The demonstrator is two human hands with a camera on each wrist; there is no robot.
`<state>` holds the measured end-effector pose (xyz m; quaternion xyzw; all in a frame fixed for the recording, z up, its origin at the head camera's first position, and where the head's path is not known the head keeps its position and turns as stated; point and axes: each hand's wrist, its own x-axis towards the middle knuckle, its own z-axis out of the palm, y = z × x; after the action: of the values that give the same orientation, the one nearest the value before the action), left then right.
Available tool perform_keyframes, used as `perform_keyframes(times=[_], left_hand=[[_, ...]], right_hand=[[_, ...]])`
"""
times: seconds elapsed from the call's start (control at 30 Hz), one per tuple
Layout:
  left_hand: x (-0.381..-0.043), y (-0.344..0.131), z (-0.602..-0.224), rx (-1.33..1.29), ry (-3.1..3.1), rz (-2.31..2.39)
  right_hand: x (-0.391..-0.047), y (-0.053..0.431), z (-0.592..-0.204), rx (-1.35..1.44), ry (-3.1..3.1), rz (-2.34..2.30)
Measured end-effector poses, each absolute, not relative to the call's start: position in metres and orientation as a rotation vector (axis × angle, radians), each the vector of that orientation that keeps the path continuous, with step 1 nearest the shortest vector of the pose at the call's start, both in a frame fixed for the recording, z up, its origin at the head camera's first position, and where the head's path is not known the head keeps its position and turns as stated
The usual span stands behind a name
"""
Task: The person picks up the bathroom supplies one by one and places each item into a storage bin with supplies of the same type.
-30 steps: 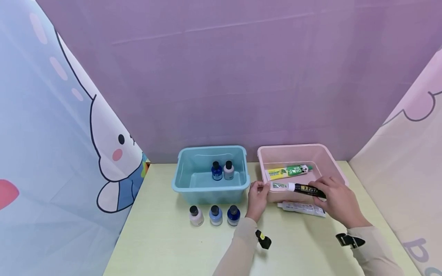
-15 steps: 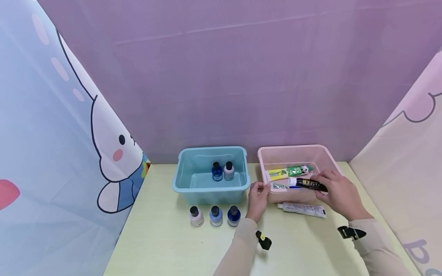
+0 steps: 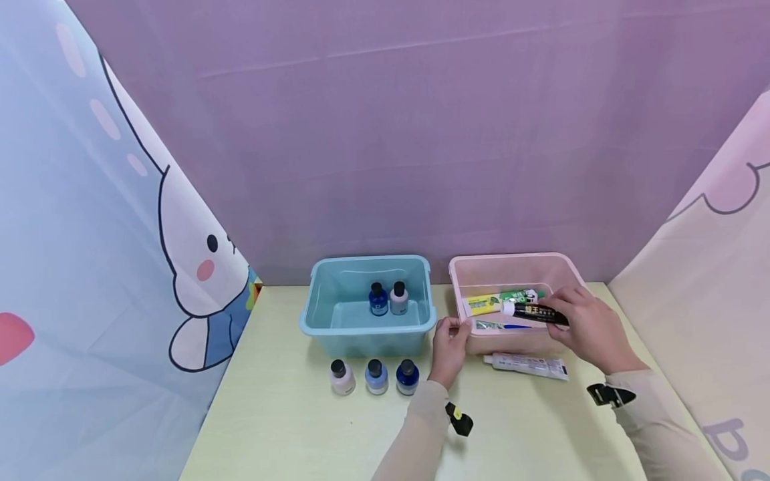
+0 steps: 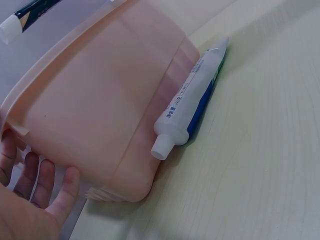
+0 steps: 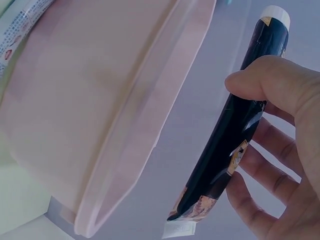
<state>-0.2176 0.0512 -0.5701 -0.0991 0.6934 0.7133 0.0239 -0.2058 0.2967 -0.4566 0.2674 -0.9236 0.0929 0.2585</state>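
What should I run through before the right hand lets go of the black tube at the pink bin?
1. Grip on the black tube: ok, the right hand pinches it between thumb and fingers.
2. White cap in place: ok, it is on the tube's end.
3. Pink bin steadied: ok, the left hand holds its near left corner.
4. Free floor beneath: cannot tell, the black tube and right hand hide part; a green-and-yellow tube and a blue-and-white tube lie inside.
5. Table clear before the bin: not ok, a white tube lies there.
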Motion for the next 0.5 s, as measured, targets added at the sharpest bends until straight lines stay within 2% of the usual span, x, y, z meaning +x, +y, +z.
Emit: perform_keyframes(times=[0.5], left_hand=[[-0.219, 0.051, -0.571, -0.299, 2.150, 2.202]], right_hand=[[-0.221, 0.294, -0.448, 0.767, -2.510, 0.238]])
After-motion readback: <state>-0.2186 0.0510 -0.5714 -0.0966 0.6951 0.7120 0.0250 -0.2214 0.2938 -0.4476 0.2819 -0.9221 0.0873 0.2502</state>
